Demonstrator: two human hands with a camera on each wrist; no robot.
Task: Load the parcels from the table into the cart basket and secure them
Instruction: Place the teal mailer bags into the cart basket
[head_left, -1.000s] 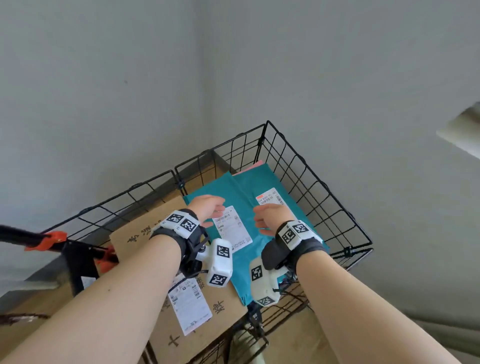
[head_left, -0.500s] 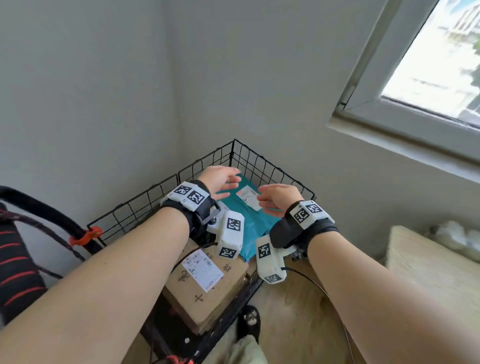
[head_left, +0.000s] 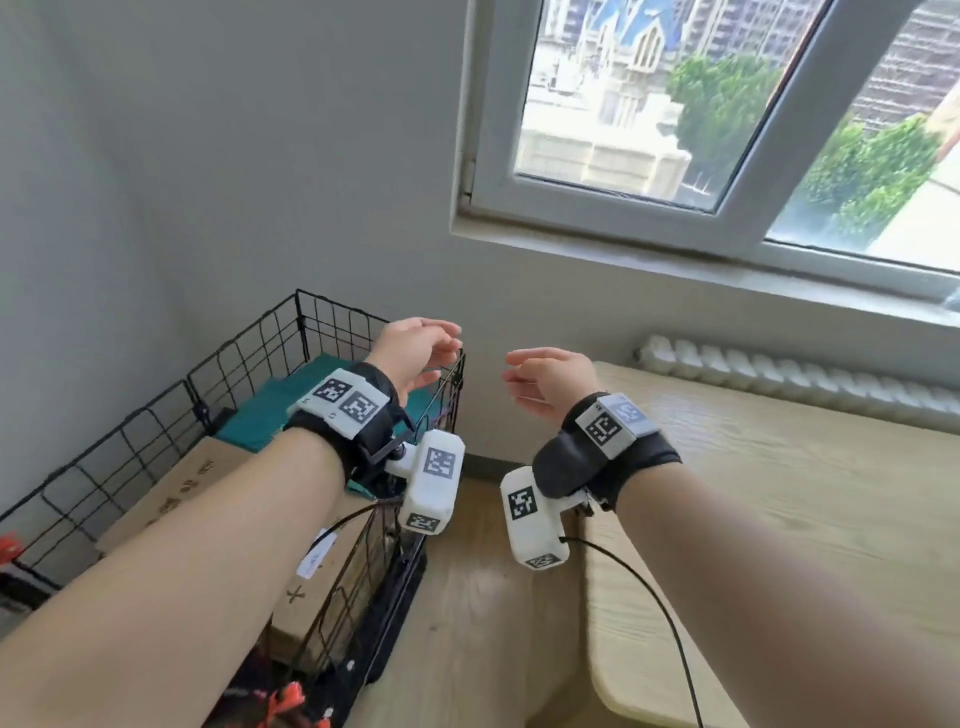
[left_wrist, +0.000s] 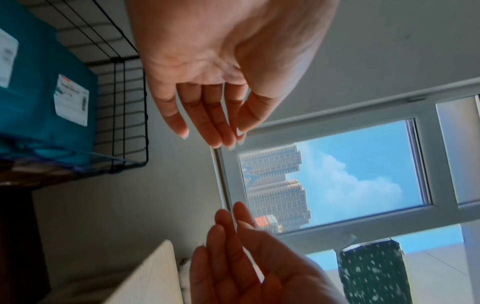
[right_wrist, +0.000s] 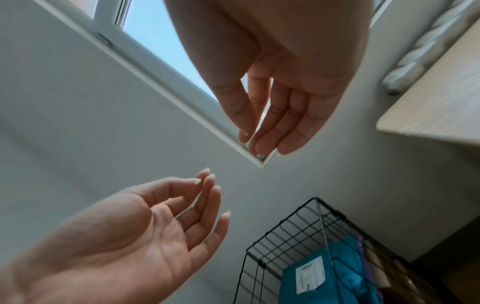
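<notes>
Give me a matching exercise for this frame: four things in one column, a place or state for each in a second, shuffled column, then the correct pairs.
Things:
1. teal parcel
2. cardboard box
3. left hand
4. right hand

Places or states:
A. raised over the gap between basket and table, open, holding nothing
B. at the near end of the wire basket, brown, with printed marks
C. raised above the basket's far corner, open, holding nothing
D. at the far end of the basket, bearing white labels

Pairs: 1-D, 2-B, 3-C, 4-A
</notes>
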